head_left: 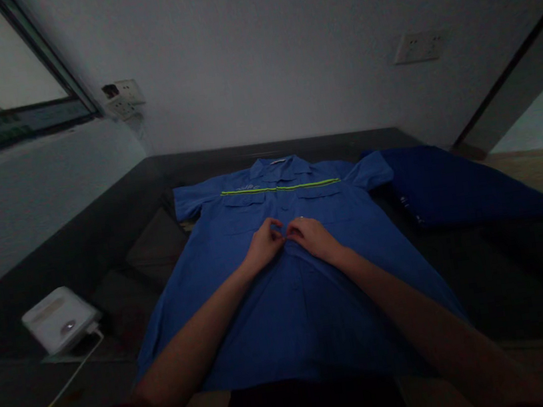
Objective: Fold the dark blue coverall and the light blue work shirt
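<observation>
A blue short-sleeved work shirt (267,318) lies spread out front side up, its collar at the far end. A yellow-green stripe crosses its chest above two flap pockets. My left hand (265,241) and my right hand (310,237) meet at the front button placket, just below the pockets. Both hands have their fingertips pinched on the placket cloth, almost touching each other. Any button between the fingertips is too small and dark to make out. Lower down the placket, a few small buttons show faintly.
On the left sits a white box-shaped device (60,319) with a cable running toward me. A folded dark blue cloth or bag (461,183) lies to the right, by the shirt's sleeve. Wall sockets (418,47) are on the back wall, and a window frame (18,124) is at upper left.
</observation>
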Motion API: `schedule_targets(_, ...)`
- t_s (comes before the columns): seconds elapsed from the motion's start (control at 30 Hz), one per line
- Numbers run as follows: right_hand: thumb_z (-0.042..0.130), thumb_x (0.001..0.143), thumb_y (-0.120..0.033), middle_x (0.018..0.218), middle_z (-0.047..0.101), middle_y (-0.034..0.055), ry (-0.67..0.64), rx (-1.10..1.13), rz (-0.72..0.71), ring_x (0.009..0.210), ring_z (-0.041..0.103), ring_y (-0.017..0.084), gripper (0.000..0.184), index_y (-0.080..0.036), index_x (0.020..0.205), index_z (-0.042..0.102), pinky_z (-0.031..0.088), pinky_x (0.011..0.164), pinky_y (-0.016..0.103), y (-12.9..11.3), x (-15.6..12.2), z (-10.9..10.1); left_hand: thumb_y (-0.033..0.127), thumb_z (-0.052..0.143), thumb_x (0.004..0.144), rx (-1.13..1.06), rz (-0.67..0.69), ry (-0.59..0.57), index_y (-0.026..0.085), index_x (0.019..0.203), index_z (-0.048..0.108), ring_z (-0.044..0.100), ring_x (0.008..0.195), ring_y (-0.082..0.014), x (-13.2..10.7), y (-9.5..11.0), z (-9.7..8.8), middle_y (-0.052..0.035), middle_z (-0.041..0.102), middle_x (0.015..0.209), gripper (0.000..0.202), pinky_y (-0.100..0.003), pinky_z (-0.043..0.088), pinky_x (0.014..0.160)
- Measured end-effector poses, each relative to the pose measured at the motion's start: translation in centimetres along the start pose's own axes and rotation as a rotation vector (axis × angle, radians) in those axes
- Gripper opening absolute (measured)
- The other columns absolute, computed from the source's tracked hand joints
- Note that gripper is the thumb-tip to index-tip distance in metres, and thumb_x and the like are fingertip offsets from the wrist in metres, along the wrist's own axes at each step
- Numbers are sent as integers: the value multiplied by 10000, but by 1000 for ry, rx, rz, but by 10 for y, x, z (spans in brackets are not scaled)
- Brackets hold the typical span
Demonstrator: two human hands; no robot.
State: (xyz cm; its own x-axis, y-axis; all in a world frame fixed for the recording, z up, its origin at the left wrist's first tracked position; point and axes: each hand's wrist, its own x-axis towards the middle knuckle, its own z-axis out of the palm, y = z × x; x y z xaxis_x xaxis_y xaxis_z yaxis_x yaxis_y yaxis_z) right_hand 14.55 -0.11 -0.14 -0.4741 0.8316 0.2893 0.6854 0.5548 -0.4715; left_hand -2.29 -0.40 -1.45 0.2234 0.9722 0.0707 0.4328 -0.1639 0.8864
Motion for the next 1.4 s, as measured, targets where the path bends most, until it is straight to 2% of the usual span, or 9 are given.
schedule_targets(0.23,632,811,-93,815,664,59,-15,-44,6,773,592,171,91,-162,832,688,413,716,275,-1,2,-1,57,601,678,55,11,-20,171,1017,511,555,607,-96,0,2,0,77,558,658,369,-188,402,570)
schedule_targets(0.5,639,780,-63,839,695,78,-62,-41,39,799,629,201,122,-162,844,670,413,704,281,-7,3,-2,95,637,668,64,21,-18,172,1033,529,565,624,-108,-2,3,2,67,567,666,388,-198,415,581)
schedule_targets(0.63,649,731,-26,760,694,39,-34,88,50,736,635,175,154,-179,748,652,420,676,260,-3,4,-5,89,638,672,123,50,-21,171,1029,538,575,635,-115,-4,8,2,60,573,681,380,-211,429,606)
schedule_targets(0.73,652,716,-48,643,667,2,-35,296,139,602,624,144,136,-178,687,629,434,600,239,5,4,-6,114,636,707,186,81,0,177,1056,532,589,652,-127,-7,13,2,48,591,699,370,-220,427,615)
schedule_targets(0.83,669,702,-102,551,633,-21,-49,552,234,525,618,140,99,-174,665,611,448,540,231,12,4,-6,165,654,735,185,36,17,164,1071,525,603,644,-141,-9,16,2,38,608,685,360,-224,419,596)
schedule_targets(0.93,701,664,-135,521,623,-25,-31,699,288,514,620,143,108,-172,642,602,462,526,233,16,5,-6,234,683,737,220,-18,44,146,1030,558,607,638,-152,-7,16,0,17,628,678,330,-230,408,582)
schedule_targets(1.03,722,632,-155,516,621,-27,-23,767,321,498,611,137,120,-169,629,603,468,516,234,17,5,-6,303,657,762,332,4,7,155,842,632,592,638,-155,-5,15,-2,-1,634,674,171,-235,379,565)
schedule_targets(1.1,740,619,-184,514,622,-24,-26,788,326,498,614,138,134,-163,631,608,474,517,236,17,5,-6,312,624,781,369,16,-33,157,760,648,573,623,-146,-4,15,-3,3,625,658,159,-233,357,552)
schedule_targets(1.4,782,591,-327,537,653,7,-86,860,336,507,632,142,256,-140,674,628,503,536,249,23,4,-8,282,610,765,352,20,-79,148,720,645,519,568,-125,-1,16,-4,19,591,620,146,-227,334,533)
